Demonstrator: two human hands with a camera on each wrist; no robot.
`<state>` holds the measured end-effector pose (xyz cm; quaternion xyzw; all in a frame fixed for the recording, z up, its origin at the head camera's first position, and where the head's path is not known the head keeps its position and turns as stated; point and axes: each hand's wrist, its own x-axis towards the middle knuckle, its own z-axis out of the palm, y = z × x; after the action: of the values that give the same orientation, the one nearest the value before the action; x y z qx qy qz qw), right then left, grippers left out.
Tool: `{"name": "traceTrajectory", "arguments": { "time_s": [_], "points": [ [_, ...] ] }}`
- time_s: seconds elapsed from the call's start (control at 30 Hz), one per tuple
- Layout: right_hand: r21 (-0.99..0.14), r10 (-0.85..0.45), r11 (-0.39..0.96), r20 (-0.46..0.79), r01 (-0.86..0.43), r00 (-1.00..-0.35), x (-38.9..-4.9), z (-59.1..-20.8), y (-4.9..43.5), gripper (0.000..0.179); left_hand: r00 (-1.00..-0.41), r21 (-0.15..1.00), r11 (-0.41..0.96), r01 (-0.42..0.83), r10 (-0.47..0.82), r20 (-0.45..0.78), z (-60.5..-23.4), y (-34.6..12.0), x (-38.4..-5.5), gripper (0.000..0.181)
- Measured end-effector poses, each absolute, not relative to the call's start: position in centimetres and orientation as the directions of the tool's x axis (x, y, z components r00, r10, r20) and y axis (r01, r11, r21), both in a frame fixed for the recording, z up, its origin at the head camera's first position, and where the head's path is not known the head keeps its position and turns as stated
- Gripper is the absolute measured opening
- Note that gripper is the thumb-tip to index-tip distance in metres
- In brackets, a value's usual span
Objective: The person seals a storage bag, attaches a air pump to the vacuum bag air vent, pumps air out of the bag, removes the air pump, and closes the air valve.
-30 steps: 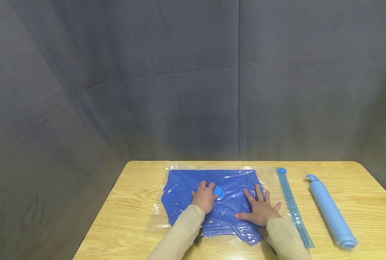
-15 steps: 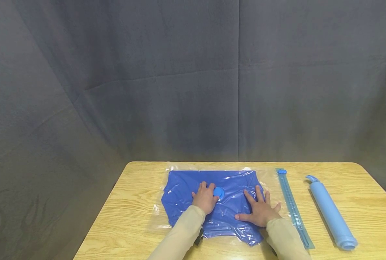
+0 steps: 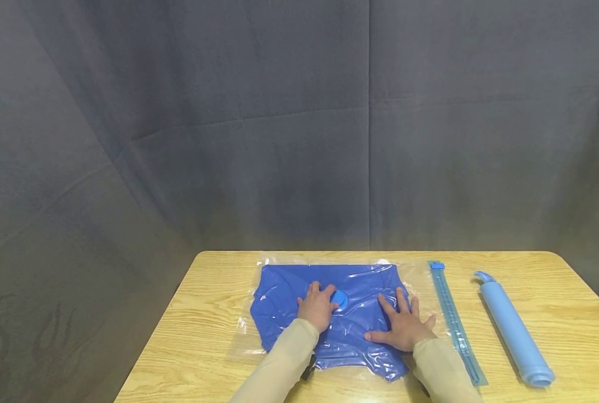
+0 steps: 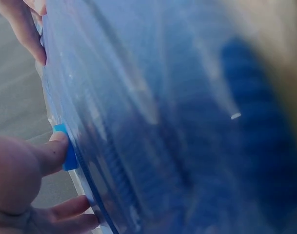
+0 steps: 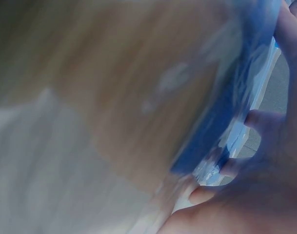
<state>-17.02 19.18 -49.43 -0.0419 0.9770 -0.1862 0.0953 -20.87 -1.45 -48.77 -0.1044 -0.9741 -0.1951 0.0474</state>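
Observation:
A clear vacuum storage bag (image 3: 244, 336) lies flat on the table with folded blue fabric (image 3: 289, 280) inside. My left hand (image 3: 316, 308) is over the round blue valve cap (image 3: 340, 299) at the bag's middle, its thumb and index finger at the cap's left edges. In the left wrist view the thumb (image 4: 53, 153) touches the cap (image 4: 69, 158), while other fingers rest on the plastic. My right hand (image 3: 404, 329) presses the right part of the bag, fingers spread. The right wrist view shows those fingertips (image 5: 231, 166) against the plastic.
A teal zip strip with a blue slider (image 3: 437, 265) runs along the bag's right end. To its right lies a light blue hand pump (image 3: 516, 330). The wooden table (image 3: 193, 313) ends before a grey curtain (image 3: 279, 140).
Both hands stay where they are on the bag. The left thumb shifts very slightly at the valve cap. The bag, zip strip and pump have not moved.

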Motion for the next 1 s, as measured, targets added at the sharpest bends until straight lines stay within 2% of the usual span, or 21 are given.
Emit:
{"name": "traceTrajectory", "arguments": {
  "time_s": [1.0],
  "points": [
    [-0.358, -0.123, 0.932, -0.184, -0.05, -0.975, -17.01, -49.21, 19.27, 0.11, -0.974, 0.289, 0.93, 0.225, 0.218, 0.059, -48.79, -1.68, -20.69, 0.037]
  ]
}}
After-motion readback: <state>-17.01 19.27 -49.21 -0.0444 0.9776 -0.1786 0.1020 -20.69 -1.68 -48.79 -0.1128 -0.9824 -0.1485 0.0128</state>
